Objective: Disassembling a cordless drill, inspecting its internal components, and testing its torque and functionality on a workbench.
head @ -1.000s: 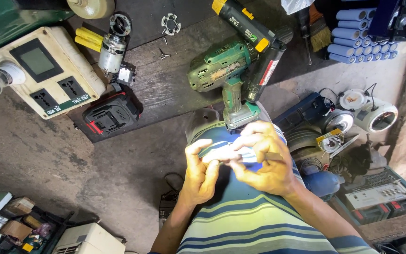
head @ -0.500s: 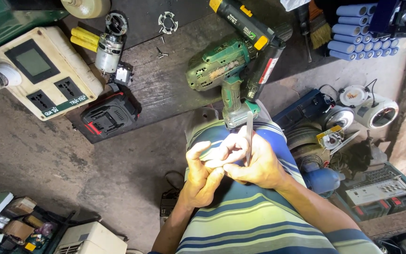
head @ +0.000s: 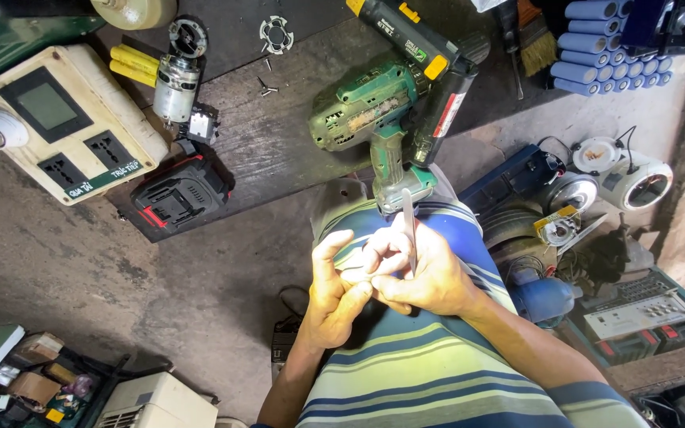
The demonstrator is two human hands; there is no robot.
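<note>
Pinching a thin grey rod (head: 408, 230), the right hand (head: 426, 277) is closed around it, the rod standing upright between thumb and fingers over the person's striped lap. The left hand (head: 334, 289) curls loosely against the right, fingertips touching it; whether it grips anything cannot be told. Just beyond the rod's tip a green cordless drill (head: 374, 119) lies on the dark bench (head: 279, 150). A black battery pack (head: 180, 198) sits at the bench's near-left edge, beside a cream socket box (head: 65, 127).
</note>
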